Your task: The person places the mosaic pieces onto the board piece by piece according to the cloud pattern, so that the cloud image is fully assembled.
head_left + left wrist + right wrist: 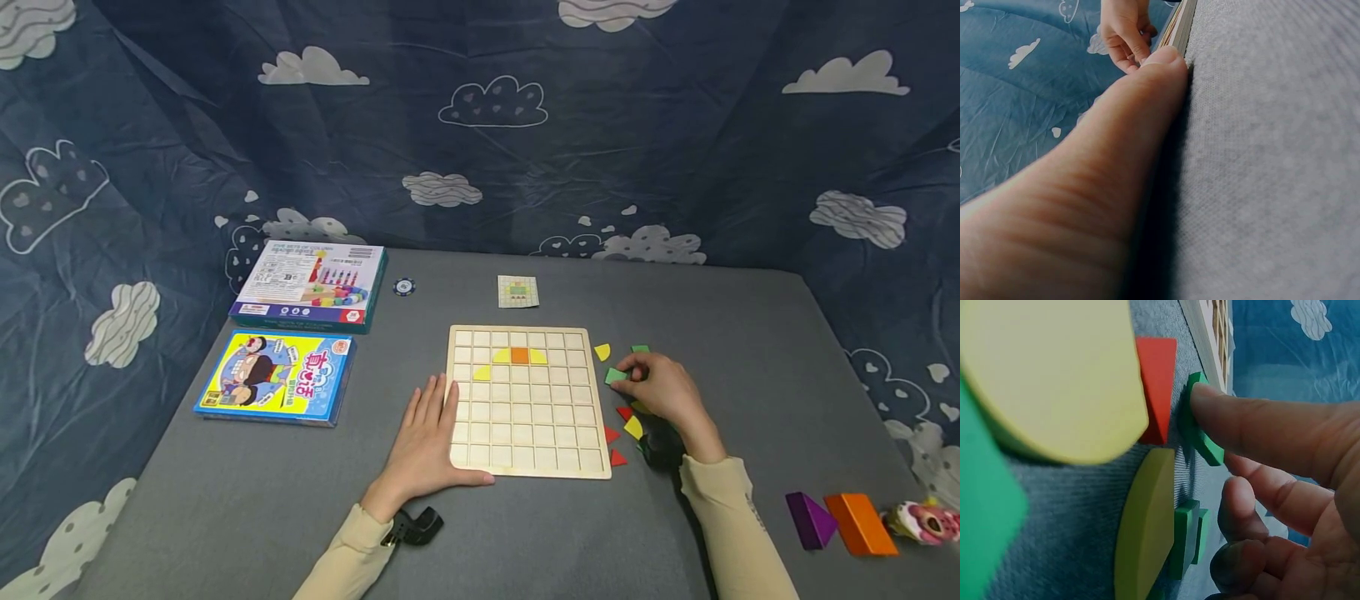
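A small flat green square tile (616, 376) lies on the grey felt-like table surface (540, 533) just beside the right edge of the square pale wooden grid board (525, 400), roughly level with the board's third row; it sits skewed, its edges turned off the board's lines, and being square it shows no clear long axis. The right hand (663, 390) reaches over it from the right, forearm in a cream sleeve (731, 521) running back toward the person, wrist low on the table; in the right wrist view the thumb (1260, 425) lies flat against the tile's face with the other fingers curled loosely below, so the hand touches the tile but whether it actually pinches it cannot be told. Around it lie loose pieces: a yellow quarter-round (602, 352), another green tile (640, 348), red triangles (617, 433) and a yellow half-round (634, 427). On the board sit an orange square (520, 356) flanked by yellow curved pieces (501, 357). The left hand (427, 442) lies palm down, fingers straight and together, against the board's lower left edge, thumb along its bottom edge. At far left is a blue and yellow box (276, 377) with large red and white East Asian characters, not legible here, and behind it a white box with fine print (309, 283), too small to read.
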`<state>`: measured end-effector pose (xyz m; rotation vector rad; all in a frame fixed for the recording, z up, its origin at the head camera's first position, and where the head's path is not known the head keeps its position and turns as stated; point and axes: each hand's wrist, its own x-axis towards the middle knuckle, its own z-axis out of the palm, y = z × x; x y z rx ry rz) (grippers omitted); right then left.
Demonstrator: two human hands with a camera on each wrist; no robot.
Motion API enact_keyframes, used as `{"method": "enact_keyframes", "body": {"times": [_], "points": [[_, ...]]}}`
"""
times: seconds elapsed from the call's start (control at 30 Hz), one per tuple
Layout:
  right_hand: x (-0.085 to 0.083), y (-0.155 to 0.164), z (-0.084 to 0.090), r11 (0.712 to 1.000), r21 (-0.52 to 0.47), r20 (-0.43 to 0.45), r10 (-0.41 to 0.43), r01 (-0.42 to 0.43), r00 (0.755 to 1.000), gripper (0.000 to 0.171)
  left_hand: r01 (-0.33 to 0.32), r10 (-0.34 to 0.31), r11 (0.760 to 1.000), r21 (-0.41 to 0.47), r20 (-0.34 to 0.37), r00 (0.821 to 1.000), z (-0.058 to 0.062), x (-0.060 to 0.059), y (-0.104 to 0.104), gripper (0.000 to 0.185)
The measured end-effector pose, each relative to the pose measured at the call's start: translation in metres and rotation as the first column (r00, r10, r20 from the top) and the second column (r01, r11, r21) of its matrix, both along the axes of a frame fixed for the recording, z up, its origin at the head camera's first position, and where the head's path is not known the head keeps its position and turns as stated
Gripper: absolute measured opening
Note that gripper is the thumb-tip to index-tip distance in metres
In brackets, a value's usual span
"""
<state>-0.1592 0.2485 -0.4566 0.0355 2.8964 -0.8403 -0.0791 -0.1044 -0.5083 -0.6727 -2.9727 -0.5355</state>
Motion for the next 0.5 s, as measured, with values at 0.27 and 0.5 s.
{"method": "enact_keyframes", "body": {"times": [0.27,0.5], "points": [[0.0014,0.0005,-0.0004,0.999,-0.04,-0.021,-0.029,0.028,0.999,0.024,-0.001,0.001,1.0,0.001,0.002,1.0,0.0004,0.0005,-0.0001,0.134],[0.0026,0.0018,-0.0016,0.996,-0.085,-0.014,-0.01,0.009,1.0,0.025,-0.003,0.003,1.0,0.001,0.003,1.0,-0.0005,0.0,0.0005,0.134]]}}
